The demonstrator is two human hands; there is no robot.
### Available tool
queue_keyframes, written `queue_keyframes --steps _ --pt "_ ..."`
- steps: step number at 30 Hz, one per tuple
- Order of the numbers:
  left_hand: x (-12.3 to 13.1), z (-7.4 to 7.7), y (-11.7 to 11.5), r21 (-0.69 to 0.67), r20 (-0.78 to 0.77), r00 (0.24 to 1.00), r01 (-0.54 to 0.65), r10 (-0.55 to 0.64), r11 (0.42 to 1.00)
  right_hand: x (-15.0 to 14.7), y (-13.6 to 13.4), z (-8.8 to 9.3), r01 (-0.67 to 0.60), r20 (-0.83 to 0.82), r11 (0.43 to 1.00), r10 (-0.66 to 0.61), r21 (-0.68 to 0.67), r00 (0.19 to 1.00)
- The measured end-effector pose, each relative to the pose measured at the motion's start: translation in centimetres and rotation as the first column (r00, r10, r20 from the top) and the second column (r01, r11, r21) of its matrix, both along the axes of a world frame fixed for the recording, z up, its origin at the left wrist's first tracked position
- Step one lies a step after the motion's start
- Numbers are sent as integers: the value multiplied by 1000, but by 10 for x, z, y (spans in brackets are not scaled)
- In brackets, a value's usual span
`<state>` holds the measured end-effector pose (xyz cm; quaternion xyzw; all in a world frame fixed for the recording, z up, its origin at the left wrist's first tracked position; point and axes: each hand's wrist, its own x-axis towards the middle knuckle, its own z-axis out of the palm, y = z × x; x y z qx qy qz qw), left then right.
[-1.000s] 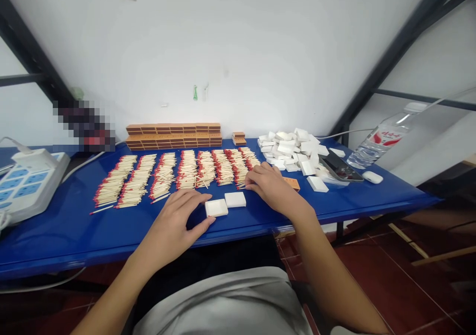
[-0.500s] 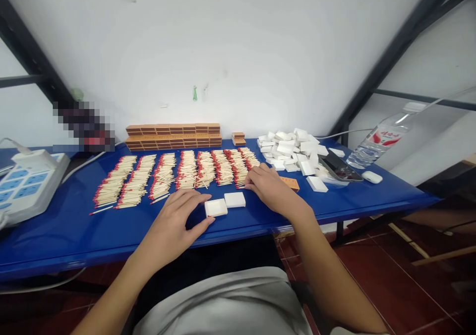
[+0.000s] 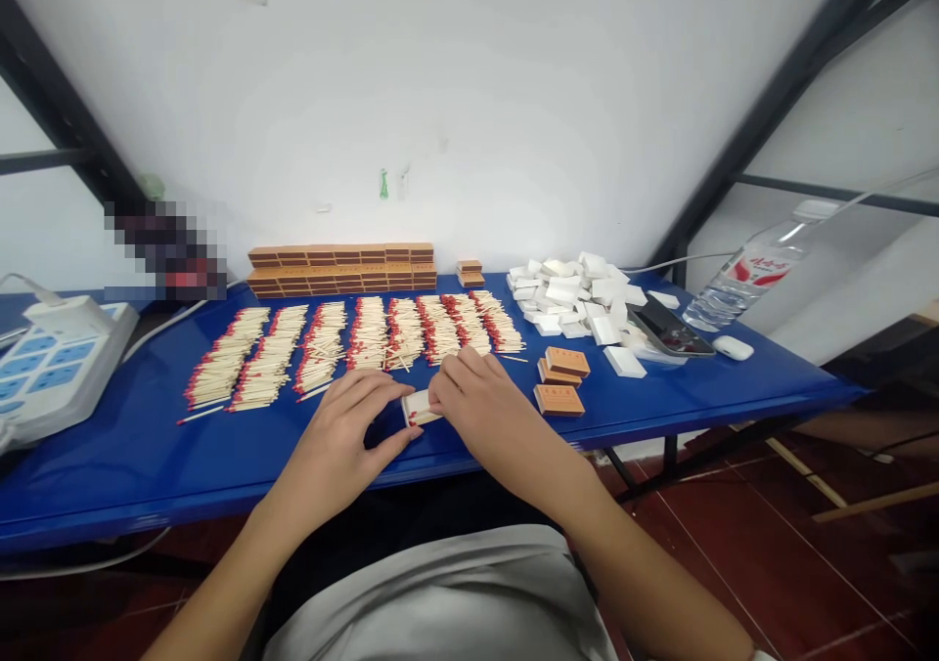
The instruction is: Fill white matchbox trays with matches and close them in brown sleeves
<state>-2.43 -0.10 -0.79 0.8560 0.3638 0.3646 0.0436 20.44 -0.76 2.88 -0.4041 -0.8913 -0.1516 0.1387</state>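
A small white matchbox tray (image 3: 416, 406) lies on the blue table near its front edge, with a few red-headed matches in it. My left hand (image 3: 350, 421) grips its left end between thumb and fingers. Over the tray's right part is my right hand (image 3: 476, 394), its fingers pinched together on matches whose tips are hidden. Beyond my hands, rows of loose matches (image 3: 442, 330) lie side by side. Several orange matchboxes (image 3: 559, 400) rest just right of my right hand.
Stacked matchboxes (image 3: 341, 270) stand against the wall, with a smaller stack (image 3: 470, 273) beside them. White trays (image 3: 563, 291) are heaped at the back right, near a phone (image 3: 671, 327), a white case (image 3: 733, 348) and a tilted water bottle (image 3: 763, 270). A power strip (image 3: 55, 368) is at far left.
My right hand has moved left and nearer, from the rightmost match row to the tray. Matches now show in the tray. The orange matchboxes at right are uncovered. My left hand stays put.
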Motion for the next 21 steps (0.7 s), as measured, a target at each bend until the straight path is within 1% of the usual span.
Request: queue_keyframes --steps 3,6,9,11,12,14,16,18,21 --pt "0 -1 1 4 -7 1000 -2 2 1000 -6 -1 -2 21 23 1000 -21 -2 1000" --pt "0 0 1 2 0 1000 4 -4 1000 -7 1 -3 -2 5 999 2 -39 1000" --pt "1 1 0 -8 4 1000 8 -8 1000 2 8 -2 -84 -81 993 77 -88 994" --pt "1 2 -1 -18 5 1000 3 -3 1000 15 17 0 -101 -176 991 85 -85 981" --pt "1 2 -1 -22 7 1000 1 -1 1000 24 22 0 -75 -224 994 56 -77 973" --pt "1 1 -2 -25 7 1000 -2 3 1000 43 33 1 27 -288 996 -49 -81 956" --pt "1 1 -2 -28 5 1000 -6 6 1000 60 44 -1 103 -300 987 -138 -127 944" --pt "0 0 -1 -33 4 1000 -11 11 999 72 53 -4 117 -295 976 -168 -181 941" --pt "0 0 -1 -35 3 1000 -16 16 999 79 61 -11 89 -290 970 -155 -227 945"
